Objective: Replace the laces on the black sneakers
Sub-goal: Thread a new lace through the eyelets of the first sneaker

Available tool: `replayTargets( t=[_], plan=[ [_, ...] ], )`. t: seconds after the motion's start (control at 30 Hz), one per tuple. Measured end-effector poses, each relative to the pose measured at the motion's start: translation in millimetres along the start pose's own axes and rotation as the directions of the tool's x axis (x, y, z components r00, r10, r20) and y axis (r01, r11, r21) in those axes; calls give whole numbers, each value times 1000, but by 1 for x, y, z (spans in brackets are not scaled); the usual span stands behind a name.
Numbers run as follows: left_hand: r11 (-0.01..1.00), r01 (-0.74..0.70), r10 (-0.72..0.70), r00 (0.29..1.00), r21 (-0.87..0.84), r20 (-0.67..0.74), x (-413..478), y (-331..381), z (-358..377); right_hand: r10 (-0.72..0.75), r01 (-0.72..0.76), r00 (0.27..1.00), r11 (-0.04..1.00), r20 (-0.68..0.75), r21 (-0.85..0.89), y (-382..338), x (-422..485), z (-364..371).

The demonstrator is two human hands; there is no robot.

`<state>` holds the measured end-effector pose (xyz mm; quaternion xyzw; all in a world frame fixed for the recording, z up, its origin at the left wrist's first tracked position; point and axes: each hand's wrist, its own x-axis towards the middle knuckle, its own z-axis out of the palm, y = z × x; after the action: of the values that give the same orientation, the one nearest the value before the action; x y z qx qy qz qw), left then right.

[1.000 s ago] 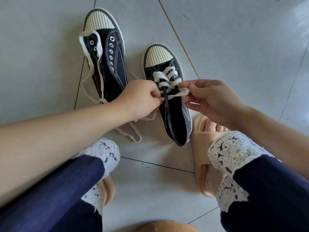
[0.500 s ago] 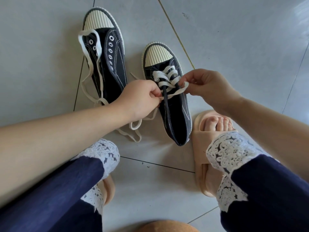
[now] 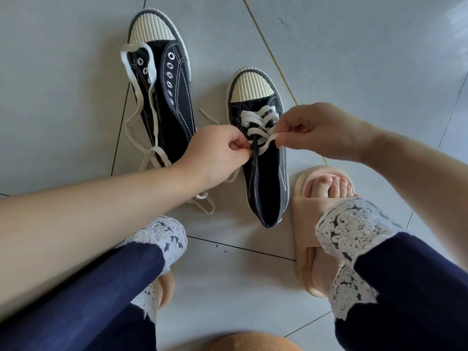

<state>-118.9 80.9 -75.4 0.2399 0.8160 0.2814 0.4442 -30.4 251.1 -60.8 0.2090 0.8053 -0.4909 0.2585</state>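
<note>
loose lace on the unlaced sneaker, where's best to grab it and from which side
Grip the loose lace where it trails onto bare tile off the unlaced sneaker's left side, coming down from above-left. There it lies flat and free, not draped over eyelets. The left hand and right hand both pinch the other lace, so one must likely let go first.

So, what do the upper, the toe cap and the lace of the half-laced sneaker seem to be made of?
The upper looks like matte black canvas, with white contrast stitching. The toe cap seems cream rubber, ribbed, with a dull sheen. The lace appears flat woven fabric, cotton or polyester; the picture cannot settle which.
</note>
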Motion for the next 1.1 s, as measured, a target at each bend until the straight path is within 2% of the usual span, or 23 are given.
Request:
replayTargets(
  t=[0.1,0.27,0.37,0.5,0.83,0.97,1.1],
  plan=[
    [999,25,-26,1000,-36,-6,-1,1,2,-23,23,1000,999,10,-38,0,-1,1],
    [999,31,-31,999,-43,-5,-1,-1,2,-189,161,974,966,-129,-200,-2,-5,9],
    [999,28,-29,999,-45,-18,-2,-1,3,-186,150,973,961,-140,-231,-3,-8,14],
    [999,22,-24,999,-48,-45,-1,-2,5,-189,135,955,962,-227,-236,-7,-6,21],
    [992,89,-97,991,-92,-91,-3,-7,5,-140,85,967,965,-211,-250,-9,1,28],
    [988,104,-110,993,-118,-47,-3,-3,3,-156,84,960,952,-231,-294,-10,4,28],
    [938,194,-190,981,-289,39,-6,2,5,-215,103,952,895,-219,-433,-11,4,30]
  ],
)
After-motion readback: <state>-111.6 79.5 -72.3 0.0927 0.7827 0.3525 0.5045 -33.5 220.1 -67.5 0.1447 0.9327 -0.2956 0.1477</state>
